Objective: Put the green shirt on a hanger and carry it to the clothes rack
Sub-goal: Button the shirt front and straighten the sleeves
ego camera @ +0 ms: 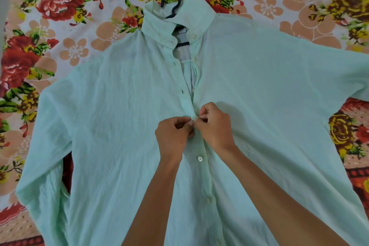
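Floral bedsheet point(50, 32) under everything, roses at nine o'clock and three o'clock. Green shirt point(111, 118) spread flat, front up, across the middle, sleeves out toward eight and three o'clock. Black hanger point(172, 6) inside the shirt, hook poking from the collar at twelve o'clock. Left hand point(173, 138) just below centre, fingers curled, pinching the left placket edge. Right hand point(215, 126) touching it, pinching the right placket edge at a button. White button point(199, 158) fastened toward six o'clock; placket open above the hands.
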